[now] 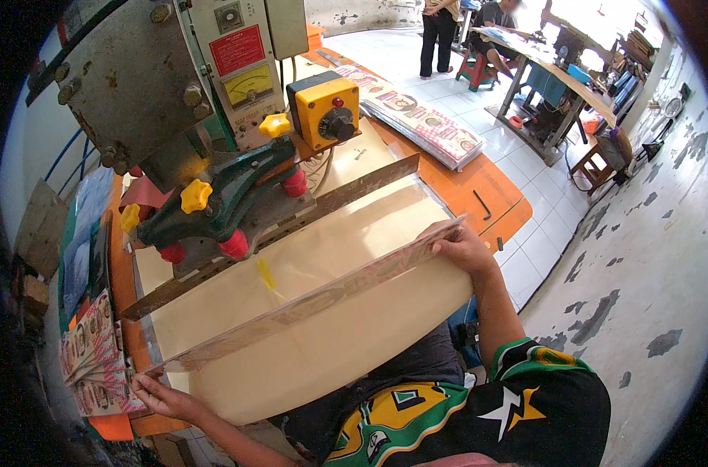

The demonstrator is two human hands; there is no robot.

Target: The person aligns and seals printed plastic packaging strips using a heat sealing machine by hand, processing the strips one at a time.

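Note:
Stretched between my two hands is a long, folded strip of clear printed plastic (pixel 323 297), with a faint reddish pattern. My left hand (pixel 165 397) pinches its left end near the table's front left corner. At the right end, my right hand (pixel 461 247) grips it with the thumb on the near side. Beneath the strip lies a cream sheet (pixel 331 358) whose near edge curves down over the table front toward my lap. Beyond the strip, a long metal bar (pixel 280 233) hangs from the green press head (pixel 237 191) of a machine.
Yellow knobs (pixel 197 196) and a yellow control box (pixel 323 111) sit on the machine. Printed plastic sheets (pixel 424 117) are stacked at the far right; more printed pieces (pixel 97 358) lie at left. A hex key (pixel 482 205) rests on the orange tabletop (pixel 503 194). Two people are in the background.

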